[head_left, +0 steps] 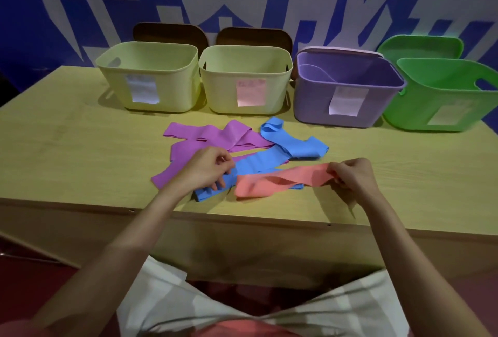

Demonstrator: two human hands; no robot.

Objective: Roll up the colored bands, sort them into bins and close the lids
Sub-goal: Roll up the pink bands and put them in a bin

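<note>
A salmon-pink band lies stretched across the table's front. My right hand pinches its right end. My left hand rests with curled fingers on the blue band, near the pink band's left end; what it grips I cannot tell. A purple band lies tangled under the blue one. Behind stand two pale yellow bins, a purple bin and a green bin, all with open tops.
Brown lids lean behind the yellow bins, a pinkish lid behind the purple bin, a green lid behind the green one. Paper labels are on the bin fronts. The wooden table's front edge runs just below my hands.
</note>
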